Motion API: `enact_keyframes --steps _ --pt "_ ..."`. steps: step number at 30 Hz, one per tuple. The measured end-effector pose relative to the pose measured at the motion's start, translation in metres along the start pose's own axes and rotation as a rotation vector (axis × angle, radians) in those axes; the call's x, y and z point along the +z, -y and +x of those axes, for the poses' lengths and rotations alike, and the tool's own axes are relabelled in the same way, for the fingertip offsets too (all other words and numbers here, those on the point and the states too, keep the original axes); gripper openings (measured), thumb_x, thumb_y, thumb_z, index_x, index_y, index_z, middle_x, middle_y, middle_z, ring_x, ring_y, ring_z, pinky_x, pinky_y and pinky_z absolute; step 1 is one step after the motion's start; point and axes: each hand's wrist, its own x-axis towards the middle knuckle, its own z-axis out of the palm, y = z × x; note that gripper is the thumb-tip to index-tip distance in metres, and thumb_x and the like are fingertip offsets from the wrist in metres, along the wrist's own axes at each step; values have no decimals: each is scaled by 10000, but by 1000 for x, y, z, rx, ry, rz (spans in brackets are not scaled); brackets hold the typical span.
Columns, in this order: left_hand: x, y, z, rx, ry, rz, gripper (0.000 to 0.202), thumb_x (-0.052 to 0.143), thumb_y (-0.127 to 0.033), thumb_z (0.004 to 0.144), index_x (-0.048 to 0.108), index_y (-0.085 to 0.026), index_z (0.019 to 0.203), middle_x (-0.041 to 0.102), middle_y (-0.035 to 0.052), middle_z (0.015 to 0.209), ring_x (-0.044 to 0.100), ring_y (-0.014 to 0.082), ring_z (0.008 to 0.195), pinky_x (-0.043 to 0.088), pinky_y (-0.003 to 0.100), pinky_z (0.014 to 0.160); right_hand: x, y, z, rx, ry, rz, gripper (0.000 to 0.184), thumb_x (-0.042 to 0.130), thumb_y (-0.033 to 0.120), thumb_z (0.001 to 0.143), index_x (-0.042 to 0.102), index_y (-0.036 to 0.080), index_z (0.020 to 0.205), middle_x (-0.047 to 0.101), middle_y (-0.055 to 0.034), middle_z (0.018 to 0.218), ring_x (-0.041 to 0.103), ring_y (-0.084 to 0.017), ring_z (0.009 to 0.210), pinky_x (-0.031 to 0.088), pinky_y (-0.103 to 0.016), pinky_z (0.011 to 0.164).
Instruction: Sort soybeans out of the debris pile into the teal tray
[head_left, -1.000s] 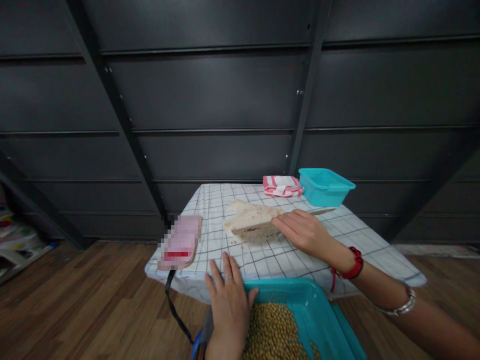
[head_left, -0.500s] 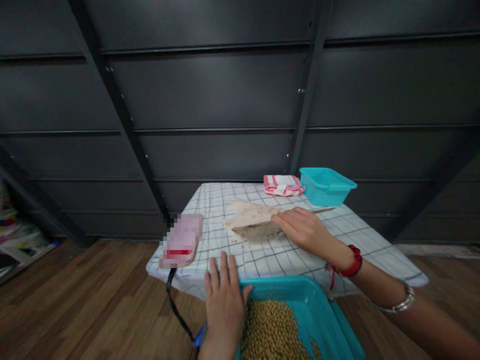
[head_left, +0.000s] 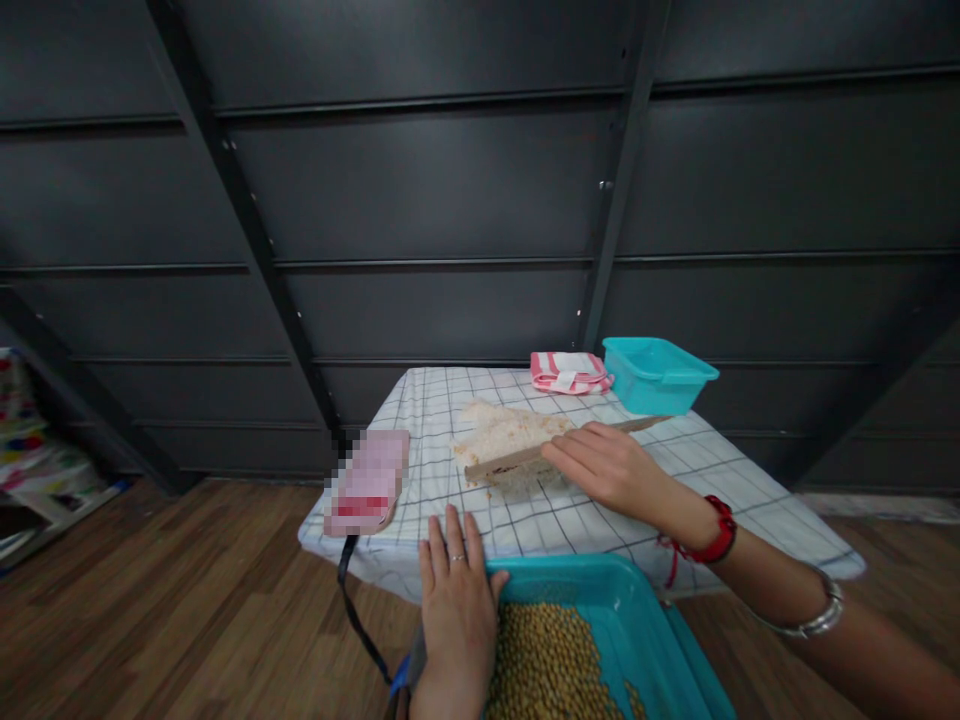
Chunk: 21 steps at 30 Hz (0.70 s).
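Observation:
A long, flat wooden strip (head_left: pixel 504 464) is in the closed fingers of my right hand (head_left: pixel 604 462). It stands on its edge, slanting across the cloth, against the near side of a beige, crumbly, flour-like pile (head_left: pixel 499 428). A few crumbs lie in front of the strip. My left hand (head_left: pixel 459 605) lies flat with its fingers stretched out over the table's near edge, its thumb by the rim of a teal tray (head_left: pixel 570 566). Round yellow-brown beans, probably soybeans (head_left: pixel 551 655), fill the left part of that tray.
A white checked cloth (head_left: pixel 431 400) covers the table. At the back are a folded pink-and-white striped towel (head_left: pixel 568 372) and a turquoise plastic basin (head_left: pixel 652 385). On the left lies a pink phone-like object (head_left: pixel 371 475), partly blurred out, with a black strap (head_left: pixel 352 600) below it.
The wooden strip has turned slightly, so more of its flat face shows. Both hands keep about the same places; the whole view has shifted a little.

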Motion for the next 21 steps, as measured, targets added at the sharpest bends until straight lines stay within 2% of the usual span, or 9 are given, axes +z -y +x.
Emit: enact_keyframes --steps 4,12,21 --pt "-1 -2 0 -14 0 -15 594 532 -396 713 420 -111 1221 394 191 1309 346 356 1197 362 498 946 -3 -2 -1 17 -31 3 217 383 44 822 590 104 845 625 -51 695 520 -132 651 395 -275 596" --pt "-2 -1 0 -15 7 -21 587 529 -391 718 417 -112 1222 396 186 1310 355 350 1194 362 493 950 10 3 7 35 0 24 222 372 62 839 591 95 860 614 -45 669 521 -130 635 398 -271 589" --pt "-1 -1 0 -8 7 -18 596 528 -404 716 415 -112 1223 397 185 1308 360 352 1190 372 493 940 -17 2 -11 -3 -38 31 214 382 37 821 584 107 835 640 -61 739 544 -139 683 411 -278 606"
